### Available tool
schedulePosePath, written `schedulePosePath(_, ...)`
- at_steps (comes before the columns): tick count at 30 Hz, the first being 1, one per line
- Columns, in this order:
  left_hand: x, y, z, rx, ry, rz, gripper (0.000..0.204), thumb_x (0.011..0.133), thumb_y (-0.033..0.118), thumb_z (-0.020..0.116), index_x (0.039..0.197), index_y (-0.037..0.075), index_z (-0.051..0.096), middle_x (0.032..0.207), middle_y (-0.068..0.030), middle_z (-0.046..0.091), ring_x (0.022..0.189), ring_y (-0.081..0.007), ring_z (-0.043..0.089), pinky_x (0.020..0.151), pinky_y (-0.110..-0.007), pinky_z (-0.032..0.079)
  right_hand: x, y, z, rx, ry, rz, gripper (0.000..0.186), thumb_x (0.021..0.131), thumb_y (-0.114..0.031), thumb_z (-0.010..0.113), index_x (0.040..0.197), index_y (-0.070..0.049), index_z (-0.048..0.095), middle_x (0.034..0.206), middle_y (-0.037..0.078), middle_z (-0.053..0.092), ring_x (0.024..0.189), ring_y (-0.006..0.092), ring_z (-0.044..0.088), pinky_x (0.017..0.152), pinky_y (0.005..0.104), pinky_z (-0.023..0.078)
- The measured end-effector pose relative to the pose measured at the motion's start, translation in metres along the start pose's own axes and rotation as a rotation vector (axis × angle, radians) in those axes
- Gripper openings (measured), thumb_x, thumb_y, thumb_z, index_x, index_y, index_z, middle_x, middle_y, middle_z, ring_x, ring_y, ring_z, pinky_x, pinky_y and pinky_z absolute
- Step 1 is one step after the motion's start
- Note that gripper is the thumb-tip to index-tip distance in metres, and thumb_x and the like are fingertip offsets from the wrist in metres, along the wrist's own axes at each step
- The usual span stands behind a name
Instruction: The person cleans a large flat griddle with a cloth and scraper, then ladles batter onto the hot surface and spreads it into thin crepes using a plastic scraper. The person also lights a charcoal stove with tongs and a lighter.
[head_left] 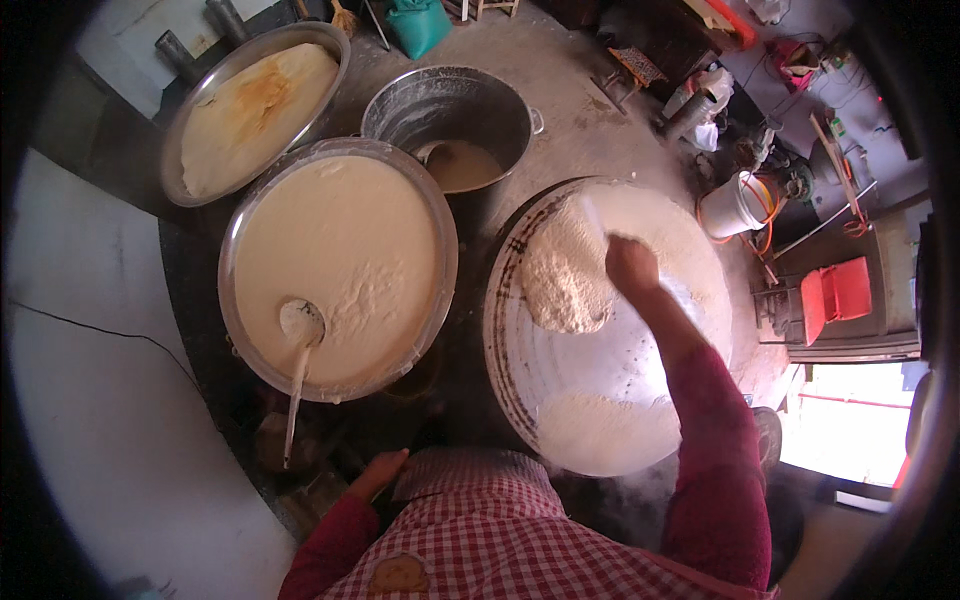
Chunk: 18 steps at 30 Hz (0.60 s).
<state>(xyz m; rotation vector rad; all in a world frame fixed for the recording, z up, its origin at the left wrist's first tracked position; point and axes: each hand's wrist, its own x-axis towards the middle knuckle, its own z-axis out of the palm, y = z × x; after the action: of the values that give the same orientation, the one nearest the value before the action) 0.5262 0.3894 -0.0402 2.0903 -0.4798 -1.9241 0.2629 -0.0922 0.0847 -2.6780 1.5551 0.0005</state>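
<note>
My right hand [632,262] is closed over a large round griddle [625,355], around something mostly hidden by the fist. A pale strip [597,215] shows at its far side. Left of the fist lies a lumpy heap of cream batter [565,285], with a thin batter layer along the griddle's far and right side and another patch [600,430] at its near side. My left hand [383,470] is low beside my checked apron [480,490], its fingers too dark to read. Near it, a ladle [302,322] rests in a wide metal basin [447,270] of cream batter, handle over the rim.
Behind the basin stand a deep metal pot [520,150] with some liquid and another basin [338,75] holding a pale mass with a brownish top. A white bucket [735,205] with an orange hose is right of the griddle; a red chair [835,297] is farther right. Steam rises near the griddle's front.
</note>
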Motion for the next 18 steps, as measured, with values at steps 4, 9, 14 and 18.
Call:
schedulePosePath(4,-0.015,-0.006,-0.005,0.030,0.009,0.012,0.066,0.087,0.058,0.035,0.089,0.000,0.067,0.093,-0.0157,0.063,0.087,-0.0278,0.058,0.080,-0.042,0.044,0.038,-0.012,0.010,-0.011,-0.044,0.011,0.019,0.077,-0.011,0.047,0.088,-0.008,0.062,0.081,0.014,0.064,0.079,0.0312,0.061,0.069,0.0418,0.050)
schedulePosePath(9,-0.011,-0.028,-0.010,0.019,-0.016,0.022,0.054,0.092,0.044,0.036,0.089,-0.001,0.066,0.087,-0.0122,0.065,0.081,-0.0224,0.060,0.077,-0.035,0.044,-0.048,-0.043,0.002,-0.033,-0.262,-0.288,0.023,0.080,-0.013,0.045,0.094,-0.011,0.063,0.087,0.014,0.063,0.084,0.0296,0.060,0.074,0.0405,0.050)
schedulePosePath(14,0.002,-0.035,-0.009,0.014,-0.004,0.016,0.053,0.092,0.042,0.035,0.090,0.000,0.066,0.086,-0.0116,0.065,0.079,-0.0224,0.060,0.075,-0.036,0.044,-0.110,-0.034,-0.016,0.111,-0.324,-0.219,0.029,0.082,-0.015,0.042,0.104,-0.012,0.061,0.092,0.016,0.061,0.088,0.0324,0.058,0.077,0.0429,0.048)
schedulePosePath(18,-0.007,-0.022,-0.011,0.042,0.046,0.045,0.050,0.092,0.040,0.036,0.089,0.000,0.066,0.083,-0.0111,0.065,0.077,-0.0220,0.060,0.072,-0.036,0.044,-0.056,-0.033,-0.003,0.108,-0.011,-0.146,0.025,0.079,-0.010,0.044,0.098,-0.008,0.061,0.079,0.017,0.062,0.080,0.0333,0.059,0.069,0.0435,0.048)
